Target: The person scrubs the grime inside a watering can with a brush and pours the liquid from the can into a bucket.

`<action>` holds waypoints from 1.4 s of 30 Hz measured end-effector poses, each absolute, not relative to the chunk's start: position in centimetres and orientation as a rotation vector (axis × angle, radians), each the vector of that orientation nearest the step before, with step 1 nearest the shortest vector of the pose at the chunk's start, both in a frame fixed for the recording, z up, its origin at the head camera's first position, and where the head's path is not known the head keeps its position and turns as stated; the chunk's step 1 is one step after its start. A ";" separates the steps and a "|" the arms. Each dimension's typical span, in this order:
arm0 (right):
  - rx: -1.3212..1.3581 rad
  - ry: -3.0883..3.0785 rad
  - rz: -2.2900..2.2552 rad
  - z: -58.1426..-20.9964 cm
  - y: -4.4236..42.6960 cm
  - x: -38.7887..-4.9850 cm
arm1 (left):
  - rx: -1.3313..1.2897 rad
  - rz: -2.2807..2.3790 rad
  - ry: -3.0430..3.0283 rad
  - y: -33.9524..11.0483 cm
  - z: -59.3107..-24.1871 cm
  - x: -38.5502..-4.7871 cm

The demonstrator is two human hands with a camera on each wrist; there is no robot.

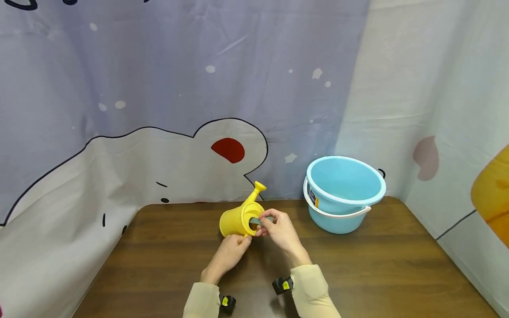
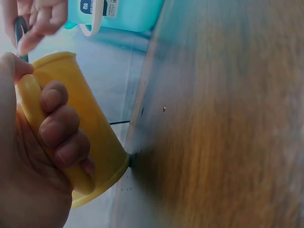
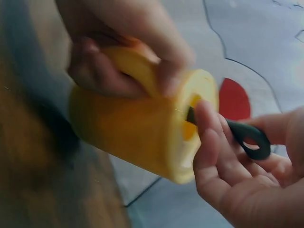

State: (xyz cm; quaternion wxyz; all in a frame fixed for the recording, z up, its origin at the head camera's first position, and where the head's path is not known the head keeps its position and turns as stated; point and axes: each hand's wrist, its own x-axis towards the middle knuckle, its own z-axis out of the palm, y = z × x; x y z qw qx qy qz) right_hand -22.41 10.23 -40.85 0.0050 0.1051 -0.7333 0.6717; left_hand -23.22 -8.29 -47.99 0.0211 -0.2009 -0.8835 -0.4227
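Note:
A yellow watering can [image 1: 232, 222] is tilted on its side, its round opening turned toward my right hand and its spout pointing up and away. My left hand [image 1: 229, 254] grips its handle [image 2: 34, 97], fingers curled round it. With thumb and fingers, my right hand [image 1: 283, 232] pinches a dark green handle [image 3: 237, 129] that has a hole in its end. The far end of this tool reaches into the can's opening, so its kind is hidden. Whether the can touches the table cannot be told.
A light blue bucket [image 1: 338, 225] with a white carrying handle [image 1: 338, 216] stands at the table's back right. Behind the brown wooden table [image 1: 381, 274] hangs a printed curtain [image 1: 278, 97], close to its back edge.

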 end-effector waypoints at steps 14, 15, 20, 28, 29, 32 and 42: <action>0.479 -2.332 2.097 -40.2 11.3 -22.3 | -0.618 -1.355 -2.729 -8.4 -47.9 -23.2; 0.500 -2.335 2.099 -40.4 11.7 -22.5 | -0.617 -1.356 -2.732 -8.4 -47.9 -23.2; 0.549 -2.366 2.115 -40.0 13.2 -22.5 | -0.606 -1.356 -2.741 -8.5 -47.8 -23.3; 0.511 -2.388 2.097 -40.1 12.6 -22.5 | -0.623 -1.362 -2.717 -8.4 -47.9 -23.2; 0.493 -2.386 2.099 -40.3 12.4 -22.5 | -0.623 -1.361 -2.715 -8.4 -48.0 -23.2; 0.461 -2.361 2.090 -40.8 11.7 -22.7 | -0.625 -1.347 -2.709 -8.4 -48.0 -23.2; 0.426 -2.356 2.003 -41.8 10.5 -23.0 | -0.625 -1.341 -2.726 -8.3 -48.0 -23.2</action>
